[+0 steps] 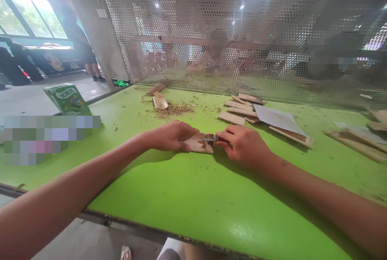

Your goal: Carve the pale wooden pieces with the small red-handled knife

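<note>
My left hand (173, 136) grips the left end of a short, pale bamboo piece (198, 146), thumb in front and fingers behind. The piece rests on the green table, with a rough, brownish scraped patch near its right end. In my right hand (246, 144) is a small carving knife (215, 138) with a dark handle and a metal collar. Its blade reaches left over the scraped patch; the exact tip is hard to make out. Fingers of the right hand wrap round the handle and hide most of it.
Brown shavings (173, 110) lie beyond my hands, beside a curved pale bamboo piece (159, 101). Several bamboo strips (240, 111) and a white sheet (279, 119) are at the right. A green box (68, 98) stands left. A perforated metal screen (187, 22) borders the far edge.
</note>
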`<move>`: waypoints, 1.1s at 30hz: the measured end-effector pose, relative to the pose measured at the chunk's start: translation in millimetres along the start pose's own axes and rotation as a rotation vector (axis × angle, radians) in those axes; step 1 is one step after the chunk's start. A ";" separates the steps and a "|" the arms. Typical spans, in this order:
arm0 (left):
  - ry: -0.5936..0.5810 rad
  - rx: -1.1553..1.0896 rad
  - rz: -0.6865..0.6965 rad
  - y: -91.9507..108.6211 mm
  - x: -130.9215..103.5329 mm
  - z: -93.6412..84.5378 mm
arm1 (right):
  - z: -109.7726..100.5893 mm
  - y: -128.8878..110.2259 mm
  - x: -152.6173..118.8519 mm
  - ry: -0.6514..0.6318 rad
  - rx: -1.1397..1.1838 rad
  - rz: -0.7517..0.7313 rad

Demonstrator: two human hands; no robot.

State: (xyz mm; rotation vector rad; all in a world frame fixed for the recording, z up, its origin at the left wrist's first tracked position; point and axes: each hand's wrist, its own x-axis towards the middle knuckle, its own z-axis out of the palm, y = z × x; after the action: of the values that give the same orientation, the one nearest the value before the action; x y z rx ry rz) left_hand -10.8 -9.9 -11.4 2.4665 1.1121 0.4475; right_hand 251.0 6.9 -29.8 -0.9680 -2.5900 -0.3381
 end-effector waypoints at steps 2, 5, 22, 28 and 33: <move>-0.036 -0.021 -0.020 1.3 0.1 -0.6 | 0.6 -1.9 -0.8 0.024 -0.037 0.005; -0.062 -0.039 -0.042 3.7 0.2 -1.8 | 1.8 -4.4 -1.3 0.040 -0.059 0.014; -0.091 -0.042 -0.106 1.9 0.9 -4.4 | 3.1 27.6 0.9 0.107 0.268 0.141; -0.115 -0.067 -0.098 1.3 0.7 -4.4 | -1.3 11.1 -0.7 -0.006 0.378 -0.013; -0.103 -0.052 -0.068 0.5 0.3 -5.3 | -1.2 5.2 -3.3 -0.064 0.242 -0.097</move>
State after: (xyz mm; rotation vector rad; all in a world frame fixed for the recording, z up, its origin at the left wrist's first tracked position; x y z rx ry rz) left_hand -12.6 -8.9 -6.5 2.3703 1.1235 0.3211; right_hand 257.1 8.4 -29.5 -0.7820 -2.6636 -0.0166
